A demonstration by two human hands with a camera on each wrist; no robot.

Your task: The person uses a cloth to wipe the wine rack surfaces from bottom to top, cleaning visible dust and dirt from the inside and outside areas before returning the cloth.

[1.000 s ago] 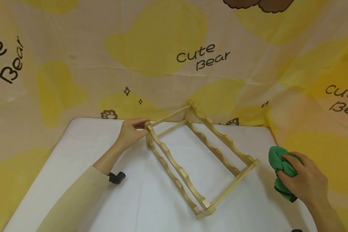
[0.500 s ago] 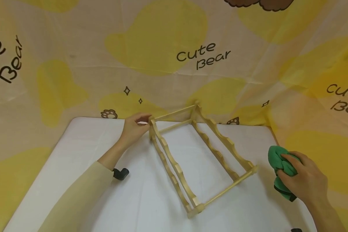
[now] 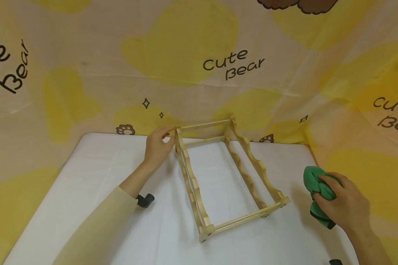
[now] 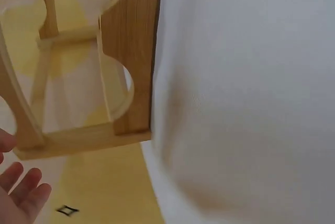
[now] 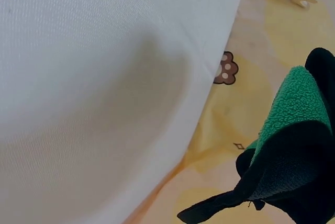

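Note:
A pale wooden wine rack (image 3: 195,184) with scalloped rails stands on the white table, turned at a slight angle. My left hand (image 3: 158,146) pinches its back left top corner between thumb and forefinger. The left wrist view shows that end of the rack (image 4: 131,51) close up, with the other fingers (image 4: 26,190) loosely bent beside it. Off to the right, my right hand (image 3: 346,200) grips a bunched green cloth (image 3: 318,182) with a dark edge, held above the table and apart from the rack. Only the cloth (image 5: 298,103) shows in the right wrist view; the hand is out of sight there.
The white tabletop (image 3: 119,162) reaches back to a hanging yellow and beige fabric (image 3: 172,48) printed with "Cute Bear". The same fabric hangs at both sides. A dark strap end (image 3: 146,200) sticks out at my left wrist.
The rack has turned clockwise, its near end swinging left while its far end shifted right. My left hand moved right and slightly back with it. My right hand and the cloth barely moved.

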